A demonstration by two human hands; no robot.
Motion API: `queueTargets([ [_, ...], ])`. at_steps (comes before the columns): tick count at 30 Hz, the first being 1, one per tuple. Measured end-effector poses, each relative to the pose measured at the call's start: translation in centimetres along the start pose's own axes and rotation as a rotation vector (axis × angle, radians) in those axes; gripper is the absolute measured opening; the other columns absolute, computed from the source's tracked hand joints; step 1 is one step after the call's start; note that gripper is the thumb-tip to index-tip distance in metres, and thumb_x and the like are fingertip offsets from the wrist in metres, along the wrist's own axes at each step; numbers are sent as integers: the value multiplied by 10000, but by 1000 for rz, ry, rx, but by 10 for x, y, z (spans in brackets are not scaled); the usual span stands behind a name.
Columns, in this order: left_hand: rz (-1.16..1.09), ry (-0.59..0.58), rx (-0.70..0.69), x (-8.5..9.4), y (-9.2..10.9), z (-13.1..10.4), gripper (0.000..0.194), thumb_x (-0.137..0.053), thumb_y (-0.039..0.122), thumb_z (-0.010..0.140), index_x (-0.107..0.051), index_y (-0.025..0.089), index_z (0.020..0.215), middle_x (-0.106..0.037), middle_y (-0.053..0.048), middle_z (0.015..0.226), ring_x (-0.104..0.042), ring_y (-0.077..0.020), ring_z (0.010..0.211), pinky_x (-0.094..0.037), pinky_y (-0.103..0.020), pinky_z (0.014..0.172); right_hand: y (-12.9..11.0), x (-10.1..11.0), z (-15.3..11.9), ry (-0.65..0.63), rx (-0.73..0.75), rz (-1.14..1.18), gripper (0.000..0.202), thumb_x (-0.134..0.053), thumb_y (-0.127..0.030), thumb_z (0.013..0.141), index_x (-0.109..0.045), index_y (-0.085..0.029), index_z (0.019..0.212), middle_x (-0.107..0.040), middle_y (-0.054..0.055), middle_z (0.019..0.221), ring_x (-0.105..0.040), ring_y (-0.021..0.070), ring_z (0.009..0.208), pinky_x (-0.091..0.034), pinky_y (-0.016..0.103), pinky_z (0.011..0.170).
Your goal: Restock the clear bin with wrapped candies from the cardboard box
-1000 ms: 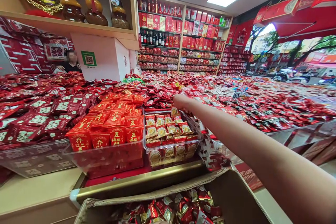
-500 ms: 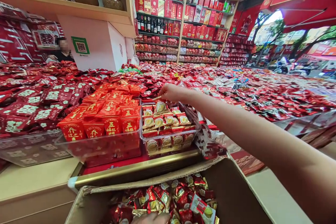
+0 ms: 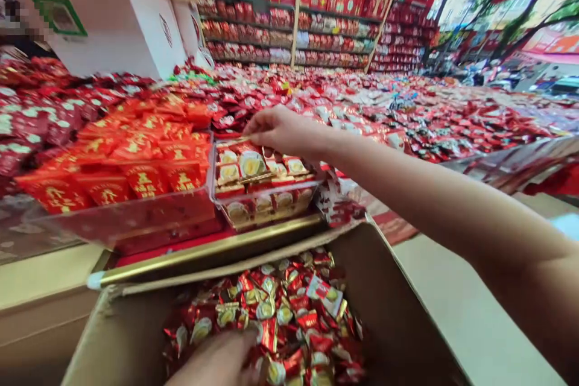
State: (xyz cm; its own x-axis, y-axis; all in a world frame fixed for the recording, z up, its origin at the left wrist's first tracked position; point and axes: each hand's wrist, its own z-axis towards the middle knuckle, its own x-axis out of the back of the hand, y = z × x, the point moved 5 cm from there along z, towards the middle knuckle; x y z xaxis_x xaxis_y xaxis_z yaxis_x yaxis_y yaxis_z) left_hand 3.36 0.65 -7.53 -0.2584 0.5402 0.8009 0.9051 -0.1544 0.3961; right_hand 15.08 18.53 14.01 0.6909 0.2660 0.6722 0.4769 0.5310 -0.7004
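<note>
My right hand (image 3: 283, 132) is over a small clear plastic bin (image 3: 266, 196), its fingers closed on the upper edge of a red-and-gold wrapped candy (image 3: 252, 164). This candy lies against rows of similar packets that fill the bin. Below, my left hand (image 3: 221, 357) reaches into a cardboard box (image 3: 393, 289), touching or just over a loose heap of the same wrapped candies (image 3: 283, 313). Motion blurs the left hand, so its fingers cannot be made out.
Left of the small bin stands a clear bin of orange-red packets (image 3: 145, 178). A gold-edged ledge (image 3: 203, 253) runs between bins and box. Piles of red packets (image 3: 461, 126) spread behind, with stocked shelves (image 3: 253, 33) and a white pillar (image 3: 106, 18) beyond.
The view has tilted down, showing more of the box. My right hand has brought the candy lower, toward the bin's front. More of my left hand shows in the box, now blurred.
</note>
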Motion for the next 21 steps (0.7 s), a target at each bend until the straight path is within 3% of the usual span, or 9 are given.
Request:
queueTargets([
  [3, 7, -143, 19, -13, -12, 5, 478, -503, 303, 683, -530, 215, 1152, -598, -132, 1128, -541, -298, 1024, -405, -389, 838, -9, -4, -45, -15, 139, -64, 116, -454, -61, 759, -553, -87, 813, -522, -10, 666, -463, 50, 603, -391, 173, 561],
  [6, 39, -225, 28, -25, -25, 16, 494, -476, 345, 713, -493, 206, 1187, -585, -135, 1146, -533, -301, 1035, -410, -393, 831, 0, -6, -103, -25, 188, -153, 147, -435, -82, 772, -566, -95, 839, -562, 8, 754, -498, 71, 702, -395, 195, 645],
  [11, 42, -175, -8, -26, -25, 31, 376, -439, 312, 756, -565, 216, 1097, -613, -96, 1115, -556, -263, 1008, -411, -356, 841, 44, -7, -196, 41, 99, -236, 196, -425, -120, 791, -562, -137, 930, -605, 41, 810, -530, 100, 722, -406, 212, 652],
  [14, 32, -45, -154, -20, -3, 38, 317, -393, 246, 791, -587, 224, 1042, -633, -73, 1073, -572, -220, 976, -413, -326, 841, 68, -11, -228, 103, 8, -210, 202, -423, -148, 801, -556, -172, 951, -608, 45, 809, -541, 111, 732, -416, 216, 648],
  [18, 62, 172, -427, -19, 51, 57, 369, -342, 148, 812, -496, 163, 1147, -558, -111, 1163, -499, -202, 1062, -374, -331, 896, 81, -16, -241, 170, -25, -166, 200, -424, -183, 806, -555, -196, 957, -603, 42, 789, -541, 117, 721, -424, 233, 647],
  [21, 68, 233, -441, -26, 85, 84, 400, -384, 147, 796, -438, 144, 1192, -509, -113, 1213, -444, -222, 1106, -331, -351, 924, 84, -16, -241, 212, -41, -115, 196, -431, -193, 803, -561, -189, 950, -605, 42, 801, -544, 118, 720, -428, 240, 649],
])
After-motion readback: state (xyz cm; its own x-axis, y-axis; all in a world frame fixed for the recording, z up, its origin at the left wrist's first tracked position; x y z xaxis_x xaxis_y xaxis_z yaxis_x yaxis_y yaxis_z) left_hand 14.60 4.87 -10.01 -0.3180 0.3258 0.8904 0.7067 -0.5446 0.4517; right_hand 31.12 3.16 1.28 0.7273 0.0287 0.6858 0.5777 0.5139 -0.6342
